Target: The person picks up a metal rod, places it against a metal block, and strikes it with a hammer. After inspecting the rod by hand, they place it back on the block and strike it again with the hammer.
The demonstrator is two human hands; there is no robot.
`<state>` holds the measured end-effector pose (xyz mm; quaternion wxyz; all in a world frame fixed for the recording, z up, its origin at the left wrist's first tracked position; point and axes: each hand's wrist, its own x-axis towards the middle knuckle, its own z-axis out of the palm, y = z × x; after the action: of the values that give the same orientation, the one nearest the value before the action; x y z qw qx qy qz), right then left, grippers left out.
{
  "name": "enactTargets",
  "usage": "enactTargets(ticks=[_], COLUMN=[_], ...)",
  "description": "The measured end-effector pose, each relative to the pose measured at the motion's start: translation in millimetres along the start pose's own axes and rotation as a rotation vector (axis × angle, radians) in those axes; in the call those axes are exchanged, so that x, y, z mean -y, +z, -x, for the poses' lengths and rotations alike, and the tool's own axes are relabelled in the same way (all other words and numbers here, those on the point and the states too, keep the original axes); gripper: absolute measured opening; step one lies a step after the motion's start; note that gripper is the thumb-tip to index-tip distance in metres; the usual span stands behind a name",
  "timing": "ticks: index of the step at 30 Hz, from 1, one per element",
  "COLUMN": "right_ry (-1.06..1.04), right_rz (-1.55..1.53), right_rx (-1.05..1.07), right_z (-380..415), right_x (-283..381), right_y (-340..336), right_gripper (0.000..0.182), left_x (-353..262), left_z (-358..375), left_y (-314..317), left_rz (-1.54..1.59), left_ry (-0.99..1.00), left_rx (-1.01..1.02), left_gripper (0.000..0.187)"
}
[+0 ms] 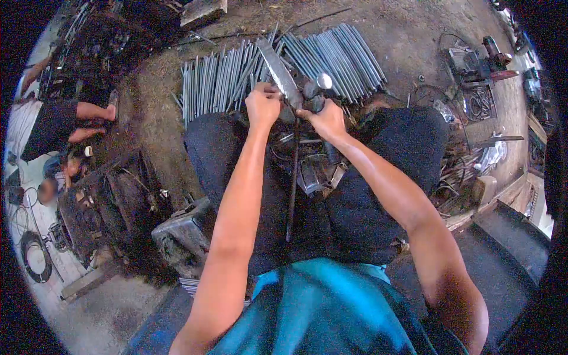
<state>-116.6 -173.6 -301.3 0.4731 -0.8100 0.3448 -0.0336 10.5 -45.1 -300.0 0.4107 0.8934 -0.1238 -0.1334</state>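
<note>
A long steel blade [278, 70] slants up and away between my hands, its wide part bright and its neck dark. From the neck a thin dark rod [294, 177] runs back toward my lap. My left hand [263, 107] is closed with its fingertips at the blade's left edge. On the other side, my right hand [326, 122] is closed with the thumb pressed at the blade's neck. A hammer-like tool with a round shiny face [323, 81] sits just beyond the right hand, and a dark handle [331, 154] shows below it; whether that hand grips it too, I cannot tell.
Two rows of grey metal rods [337, 59] lie on the dirt floor ahead. An angle grinder [496, 56] stands at the right. At the left, another person's legs [92, 112] show beside dark machinery [112, 207]. A worn block [186, 231] is by my left knee.
</note>
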Motion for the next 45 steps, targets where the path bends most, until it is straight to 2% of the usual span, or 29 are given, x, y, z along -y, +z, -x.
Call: enactTargets(ticks=[1, 3, 4, 6, 7, 9, 13, 15, 16, 18, 22, 23, 28, 30, 31, 32, 34, 35, 38, 42, 45], right_ry=[-0.004, 0.020, 0.018, 0.000, -0.001, 0.030, -0.007, -0.005, -0.004, -0.023, 0.061, 0.056, 0.080, -0.062, -0.010, -0.013, -0.160, -0.149, -0.275, -0.264, -0.338], right_rz=[0.000, 0.015, 0.017, -0.004, -0.005, -0.001, -0.005, 0.027, 0.027, 0.027, -0.008, -0.001, -0.055, 0.015, 0.130, 0.136, 0.076, 0.046, 0.021, 0.148, 0.184], right_rx=[0.000, -0.022, -0.023, -0.019, -0.017, 0.018, -0.011, -0.017, -0.016, -0.021, 0.056, 0.047, 0.095, -0.007, 0.041, 0.044, 0.002, -0.014, -0.051, 0.044, 0.148], right_z=[0, 1, 2, 3, 4, 5, 3, 3, 2, 1, 5, 6, -6, -16, -9, -8, -8, -6, 3, 11, 10], right_x=[1, 1, 2, 4, 7, 10, 5, 4, 2, 0, 15, 17, 8, -7, 19, 21, 24, 26, 27, 22, 23], right_y=[1, 1, -1, -3, -4, -7, -3, -3, -2, 0, -11, -12, -13, -10, -30, -34, -42, -43, -41, -26, -17], right_gripper=[0.064, 0.065, 0.065, 0.065, 0.065, 0.066, 0.067, 0.068, 0.068, 0.070, 0.072, 0.070, 0.063, 0.056, 0.055, 0.055, 0.050, 0.048, 0.045, 0.044, 0.043], left_x=[0, -2, 16, 49, 33, 8, 10, 15, 6, -14, -19, -19, -25, -22, -21, -19, -11, -7, -12, -17, -14], left_z=[1, 2, -3, -10, -4, 8, 7, 11, 22, 57, 103, 112, 117, 119, 120, 121, 120, 120, 119, 122, 123], left_y=[0, 1, 9, 20, 12, 1, -1, -2, -4, -2, 24, 26, 21, 23, 25, 26, 29, 30, 30, 23, 24], left_rz=[0.001, 0.340, 0.342, 0.344, 0.343, 0.782, 0.822, 0.296, 0.296, 0.010, 0.052, 0.043, -0.043, -0.082, -0.080, -0.077, -0.068, -0.066, -0.122, -0.192, -0.184], left_ry=[0.001, -0.116, -0.115, 0.145, 0.144, -0.360, -0.303, -0.355, -0.356, -0.344, -0.329, -0.240, -0.211, -0.192, -0.182, -0.174, -0.144, -0.110, -0.175, -0.186, -0.122], left_rx=[-0.004, -0.039, -0.039, -0.028, -0.030, 0.084, 0.005, -0.010, -0.010, 0.090, 0.311, 0.245, 0.219, 0.198, 0.167, 0.136, 0.142, 0.153, 0.184, 0.226, 0.165], left_gripper=[0.020, 0.022, 0.022, 0.021, 0.021, 0.014, 0.017, 0.031, 0.031, 0.047, 0.041, 0.033, 0.030, 0.030, 0.030, 0.030, 0.031, 0.032, 0.034, 0.036, 0.039])
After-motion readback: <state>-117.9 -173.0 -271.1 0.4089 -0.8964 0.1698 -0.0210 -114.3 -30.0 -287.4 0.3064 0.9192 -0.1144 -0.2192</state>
